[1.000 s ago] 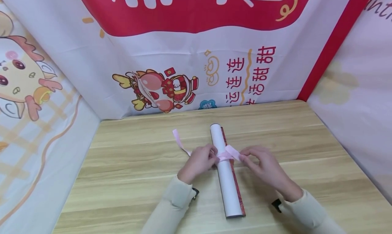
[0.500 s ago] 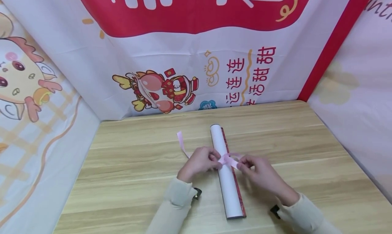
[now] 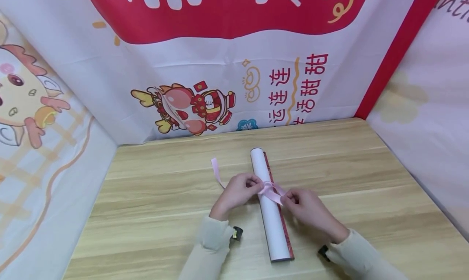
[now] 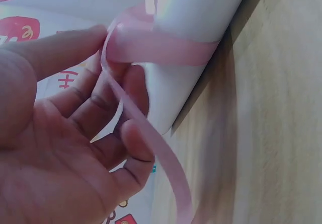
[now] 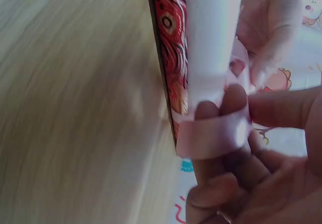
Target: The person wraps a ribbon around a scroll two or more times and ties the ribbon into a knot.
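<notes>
A white paper roll (image 3: 275, 227) with a red patterned edge (image 5: 171, 43) lies lengthwise on the table. Pink ribbon (image 3: 272, 195) goes round its middle. On the roll's left side my left hand (image 3: 239, 190) pinches the ribbon between thumb and fingers; a loose tail (image 4: 168, 168) hangs past the palm in the left wrist view and trails to the left on the table. At the right, my right hand (image 3: 311, 211) pinches another part of the ribbon, which curves over its fingertips (image 5: 234, 98) in the right wrist view. The crossing of the ribbon is partly hidden by the fingers.
The wood-grain table (image 3: 154, 198) extends on both sides of the roll. A printed cloth (image 3: 205, 48) hangs along the back edge, with further printed cloths at the left (image 3: 33, 149) and right (image 3: 421, 109).
My right hand has moved slightly down and toward the roll, drawing its ribbon part across the front of the roll. My left hand keeps its pinch, nearly in place.
</notes>
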Available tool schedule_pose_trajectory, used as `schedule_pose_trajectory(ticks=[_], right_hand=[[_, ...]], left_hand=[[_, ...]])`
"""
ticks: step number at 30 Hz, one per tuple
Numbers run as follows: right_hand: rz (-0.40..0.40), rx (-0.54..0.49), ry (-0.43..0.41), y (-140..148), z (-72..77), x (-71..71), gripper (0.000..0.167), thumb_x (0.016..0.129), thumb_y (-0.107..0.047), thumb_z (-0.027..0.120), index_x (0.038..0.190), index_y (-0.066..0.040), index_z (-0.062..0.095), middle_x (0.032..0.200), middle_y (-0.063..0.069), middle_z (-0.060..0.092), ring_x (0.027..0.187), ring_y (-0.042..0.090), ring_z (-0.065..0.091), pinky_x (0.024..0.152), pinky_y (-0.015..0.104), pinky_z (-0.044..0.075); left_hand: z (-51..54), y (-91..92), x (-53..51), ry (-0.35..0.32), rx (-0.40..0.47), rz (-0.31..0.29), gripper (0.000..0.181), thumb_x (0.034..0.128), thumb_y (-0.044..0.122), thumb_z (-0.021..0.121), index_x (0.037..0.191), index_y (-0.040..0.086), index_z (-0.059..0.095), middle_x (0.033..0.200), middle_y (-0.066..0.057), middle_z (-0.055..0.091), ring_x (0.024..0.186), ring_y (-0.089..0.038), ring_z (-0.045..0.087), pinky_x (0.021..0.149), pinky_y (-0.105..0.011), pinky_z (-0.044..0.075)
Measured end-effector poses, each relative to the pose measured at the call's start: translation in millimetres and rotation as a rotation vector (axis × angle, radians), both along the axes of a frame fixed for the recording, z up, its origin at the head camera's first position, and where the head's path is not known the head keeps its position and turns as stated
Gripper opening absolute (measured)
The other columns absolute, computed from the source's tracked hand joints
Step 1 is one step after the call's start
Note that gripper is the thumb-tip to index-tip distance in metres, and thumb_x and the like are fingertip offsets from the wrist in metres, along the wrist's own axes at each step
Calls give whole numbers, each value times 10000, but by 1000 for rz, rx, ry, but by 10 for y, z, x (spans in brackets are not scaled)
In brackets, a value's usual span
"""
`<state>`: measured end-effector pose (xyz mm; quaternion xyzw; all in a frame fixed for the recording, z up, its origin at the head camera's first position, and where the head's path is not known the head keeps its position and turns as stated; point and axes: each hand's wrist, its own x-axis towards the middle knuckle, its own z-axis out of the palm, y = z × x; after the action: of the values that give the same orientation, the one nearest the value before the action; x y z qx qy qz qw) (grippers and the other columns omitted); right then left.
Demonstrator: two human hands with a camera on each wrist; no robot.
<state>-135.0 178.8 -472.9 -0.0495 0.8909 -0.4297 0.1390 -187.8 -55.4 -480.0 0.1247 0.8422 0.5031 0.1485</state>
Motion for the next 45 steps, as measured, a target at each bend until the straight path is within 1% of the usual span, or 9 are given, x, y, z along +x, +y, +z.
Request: schedule_pose_trajectory(ticks=[5, 13, 20, 26, 30, 34, 37, 41, 45], right_hand=[[-58, -4, 19, -162, -30, -76, 159, 1006, -172, 634, 916, -69, 717, 692, 30, 632, 548, 122, 524, 448, 227, 413], [-92, 40, 63, -332, -57, -111, 222, 1007, -193, 657, 805, -105, 625, 608, -5, 551, 493, 122, 518, 422, 228, 402], [-104, 117, 81, -348, -89, -126, 175, 1008, -200, 677, 857, -112, 658, 674, 16, 580, 532, 140, 542, 451, 252, 447], [-65, 150, 111, -362, -81, -138, 154, 1017, -199, 662, 881, -131, 683, 684, 3, 583, 542, 132, 534, 458, 256, 439], [-44, 167, 136, -364, -71, -149, 155, 1016, -199, 663, 876, -135, 684, 676, -7, 575, 540, 126, 526, 456, 249, 426], [-42, 201, 129, -355, -34, -153, 138, 1023, -221, 664, 946, -125, 725, 694, 5, 590, 554, 133, 539, 467, 256, 442], [-62, 251, 179, -338, 33, -165, 168, 1016, -228, 682, 1037, -84, 767, 813, 36, 658, 660, 155, 594, 549, 290, 518], [-76, 309, 341, -340, 166, -251, 217, 991, -232, 730, 1069, -37, 785, 1043, 112, 730, 930, 255, 679, 802, 431, 609], [32, 312, 387, -409, 292, -385, 321, 994, -297, 744, 1173, -32, 772, 1223, 153, 715, 1126, 321, 668, 978, 527, 595]], left_hand=[[-13, -10, 12, 22, 37, 58, 140, 1017, 233, 699, 1064, 118, 764, 1004, -38, 756, 893, -137, 654, 786, -265, 559], [4, -21, 28, 54, 81, 52, 174, 1041, 201, 660, 1128, 89, 761, 1052, -82, 792, 912, -108, 687, 793, -225, 557], [-65, -9, 29, 11, -28, 74, 277, 1010, 180, 689, 1230, 11, 698, 1008, -133, 806, 817, -144, 721, 686, -250, 563], [-113, 12, 66, -20, -69, 80, 180, 963, 185, 772, 1050, 35, 722, 847, -59, 779, 690, -83, 660, 621, -209, 513], [-125, 20, 57, 13, -67, 72, 128, 967, 180, 765, 928, 65, 726, 777, -29, 743, 633, -66, 610, 572, -191, 477], [-110, 2, 47, 60, -88, 71, 147, 983, 222, 750, 914, 94, 727, 788, -10, 722, 655, -70, 585, 574, -194, 473], [-70, -38, 45, 79, -87, 118, 129, 1001, 248, 730, 965, 124, 727, 854, -2, 714, 717, -98, 596, 627, -219, 505], [4, -91, 38, 145, -61, 177, 131, 1017, 266, 714, 1037, 138, 731, 977, -9, 712, 866, -145, 623, 774, -290, 556], [67, -114, 38, 243, -27, 176, 134, 1021, 278, 714, 1060, 151, 733, 1072, -11, 711, 1012, -201, 647, 911, -401, 572]])
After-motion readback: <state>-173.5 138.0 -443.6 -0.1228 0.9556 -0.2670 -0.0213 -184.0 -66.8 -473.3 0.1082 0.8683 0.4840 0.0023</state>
